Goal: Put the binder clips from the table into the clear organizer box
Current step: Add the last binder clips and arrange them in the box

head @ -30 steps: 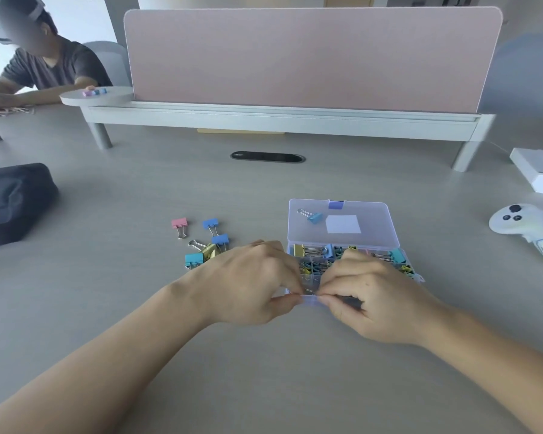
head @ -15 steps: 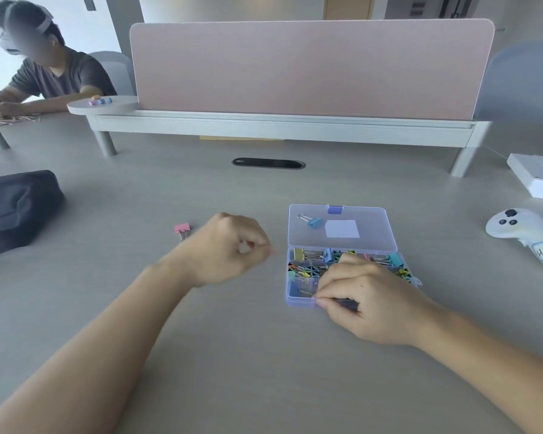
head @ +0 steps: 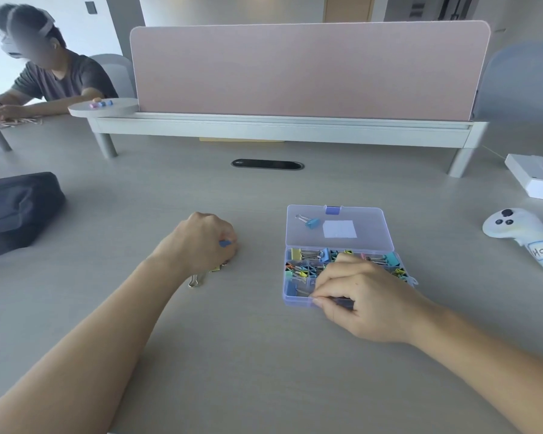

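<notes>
The right hand (head: pixel 364 296) pinches the clear organizer box (head: pixel 295 303) at its near edge, likely steadying it, while the left hand (head: pixel 201 242) curls round a blue binder clip (head: pixel 224 244)

- Your left hand (head: pixel 201 242) rests knuckles-up on the table (head: pixel 232 355), with the fingers curled around a blue binder clip (head: pixel 224 244).
- A yellow clip (head: pixel 215 269) and a silver wire handle (head: pixel 195 280) show just under this hand.
- Your right hand (head: pixel 361 299) pinches the front edge of the clear organizer box (head: pixel 295 303) and hides a part of it.
- The lid (head: pixel 367 220) lies open and flat behind the box. A light blue clip (head: pixel 311 222) and a white label (head: pixel 339 229) are on it.
- The compartments hold many coloured clips (head: pixel 301 274).
- A black bag (head: pixel 13 211) lies far to the left, and a white controller (head: pixel 521 236) far to the right.
</notes>
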